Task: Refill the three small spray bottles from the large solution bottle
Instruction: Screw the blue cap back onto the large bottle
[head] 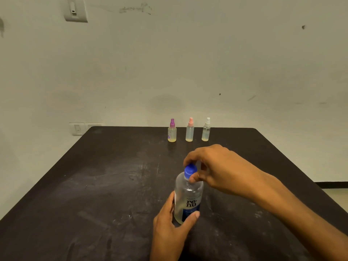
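Our left hand is gripping the lower body of the large bottle at the lower centre of the frame, thumb across its label. We are pinching its blue cap with our right hand, fingers curled around it. Behind, near the far edge of the dark table, three small spray bottles are standing upright in a row: purple-topped, pink-topped, white-topped.

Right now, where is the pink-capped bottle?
In the head view, the pink bottle stands near the table's far edge, between the purple bottle and the white bottle.
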